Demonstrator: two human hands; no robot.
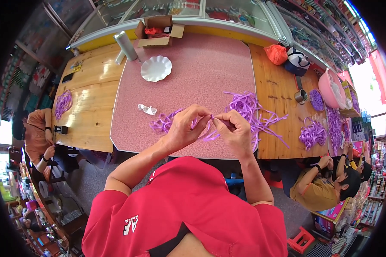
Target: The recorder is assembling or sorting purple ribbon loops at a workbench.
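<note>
Both hands meet over the near part of a pink speckled table [193,64]. My left hand [185,129] is closed, thumb and forefinger pinching a purple ribbon [212,116]. Facing it, my right hand [237,133] pinches the same ribbon, its fingertips almost touching the left ones. A loop of ribbon hangs below the hands. Left of my left hand lies a small heap of purple ribbons [161,124], partly hidden by it. A larger tangled pile of purple ribbons [243,104] spreads beyond my right hand and over the table's right edge.
A crumpled white piece [147,109], a scalloped white plate [156,68], a roll [125,45] and an open carton [158,36] stand farther off. A pink basin [331,88], metal cup [301,96] and more ribbons [313,135] are rightward. People sit at both sides.
</note>
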